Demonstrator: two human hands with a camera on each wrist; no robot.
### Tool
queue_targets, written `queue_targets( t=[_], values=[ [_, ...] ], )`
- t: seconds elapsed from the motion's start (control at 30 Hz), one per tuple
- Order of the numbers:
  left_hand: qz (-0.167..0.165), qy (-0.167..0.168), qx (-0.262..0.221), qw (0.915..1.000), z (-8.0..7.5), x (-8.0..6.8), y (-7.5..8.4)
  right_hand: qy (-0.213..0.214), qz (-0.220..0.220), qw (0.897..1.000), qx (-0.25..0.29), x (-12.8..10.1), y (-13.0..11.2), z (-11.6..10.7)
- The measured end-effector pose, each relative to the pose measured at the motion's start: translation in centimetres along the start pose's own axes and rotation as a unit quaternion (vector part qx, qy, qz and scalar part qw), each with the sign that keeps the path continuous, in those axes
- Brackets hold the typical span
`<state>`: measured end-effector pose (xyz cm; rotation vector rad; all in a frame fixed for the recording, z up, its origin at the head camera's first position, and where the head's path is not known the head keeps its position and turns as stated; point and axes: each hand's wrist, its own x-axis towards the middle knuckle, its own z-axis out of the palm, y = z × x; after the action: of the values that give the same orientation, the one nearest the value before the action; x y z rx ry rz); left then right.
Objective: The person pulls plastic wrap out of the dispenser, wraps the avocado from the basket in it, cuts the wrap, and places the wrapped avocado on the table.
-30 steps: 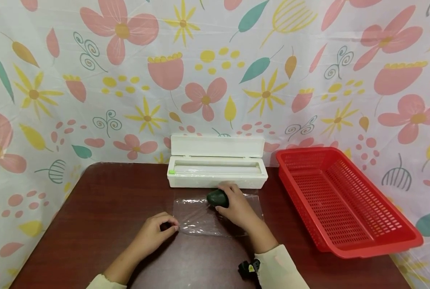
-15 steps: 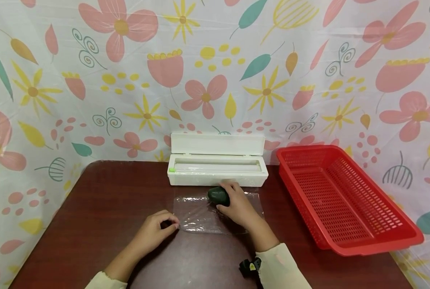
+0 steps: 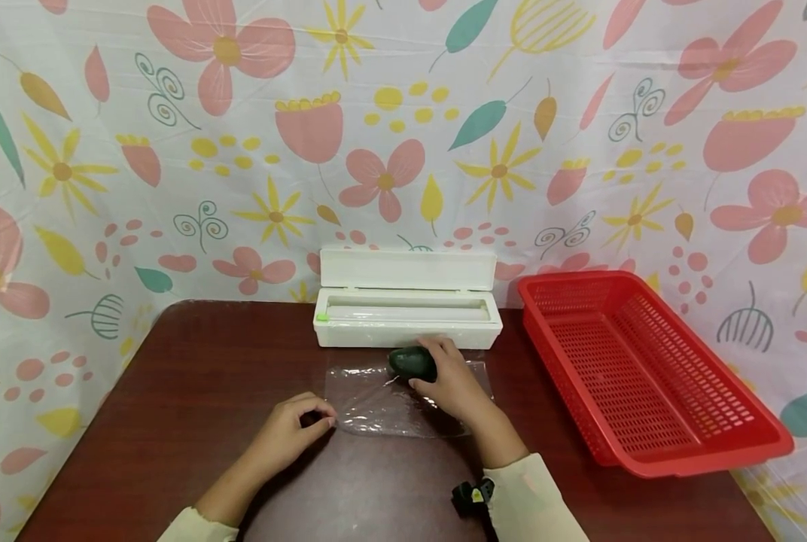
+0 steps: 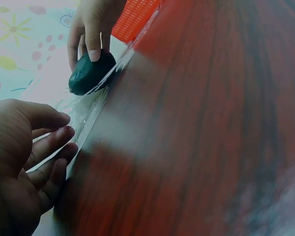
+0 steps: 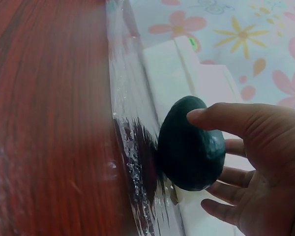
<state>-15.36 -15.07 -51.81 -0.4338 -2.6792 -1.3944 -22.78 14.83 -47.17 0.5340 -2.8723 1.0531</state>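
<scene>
Right hand point(image 3: 449, 384) curls round dark green avocado point(image 3: 412, 363), mid-frame, on far edge of cling film sheet point(image 3: 383, 403). Left hand point(image 3: 293, 429) pinches film's near-left corner, fingers bent. Beyond: white dispenser box point(image 3: 406, 322), lid up, film roll inside. Right of frame: red basket point(image 3: 641, 369), seemingly holding nothing. Brown table point(image 3: 193, 376) beneath.
</scene>
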Motion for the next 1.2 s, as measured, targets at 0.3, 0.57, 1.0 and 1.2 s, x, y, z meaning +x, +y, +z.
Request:
queue_targets(
  t=[0.3, 0.57, 1.0, 1.2],
  values=[
    [0.002, 0.004, 0.000, 1.0000, 0.0, 0.1, -0.1, 0.016, 0.011, 1.000, 0.005, -0.1, -0.2, -1.0],
    [-0.005, 0.004, -0.005, 1.0000, -0.1, 0.3, 0.1, 0.059, -0.008, 0.998, 0.012, -0.5, -0.8, -1.9],
    [-0.028, -0.012, -0.044, 0.9986, -0.3, 0.6, 1.1, 0.062, -0.067, 0.996, -0.022, -1.9, -1.9, -3.1],
    [-0.038, -0.010, -0.058, 0.9975, -0.6, 0.5, 1.2, 0.002, -0.110, 0.993, -0.039, -2.8, -1.8, -3.1]
  ],
)
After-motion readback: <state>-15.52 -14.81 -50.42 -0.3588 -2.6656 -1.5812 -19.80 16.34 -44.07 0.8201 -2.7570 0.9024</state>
